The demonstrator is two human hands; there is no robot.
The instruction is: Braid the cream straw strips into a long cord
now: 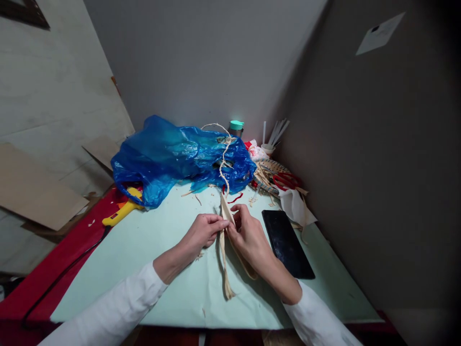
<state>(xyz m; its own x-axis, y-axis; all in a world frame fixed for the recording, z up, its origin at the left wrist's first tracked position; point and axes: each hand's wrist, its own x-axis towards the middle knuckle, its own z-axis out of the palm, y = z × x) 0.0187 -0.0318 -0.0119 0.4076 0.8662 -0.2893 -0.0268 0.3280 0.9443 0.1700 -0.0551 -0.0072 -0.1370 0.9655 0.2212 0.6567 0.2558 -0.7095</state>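
My left hand (203,230) and my right hand (248,234) meet at the middle of the pale green table sheet (158,269). Both pinch flat tan fibre strips (224,259) whose loose ends hang toward me. From the pinch, a twisted tan cord (224,168) runs away from me, up over a crumpled blue plastic bag (173,156), and loops at its top. Fingers of both hands are closed on the strips where the twist begins.
A black phone (287,242) lies right of my right hand. Red-handled scissors (286,180) rest on woven scraps and white paper at the back right. A yellow tool (122,211) with a black cable lies left. A teal-capped bottle (236,128) and cup of sticks stand behind.
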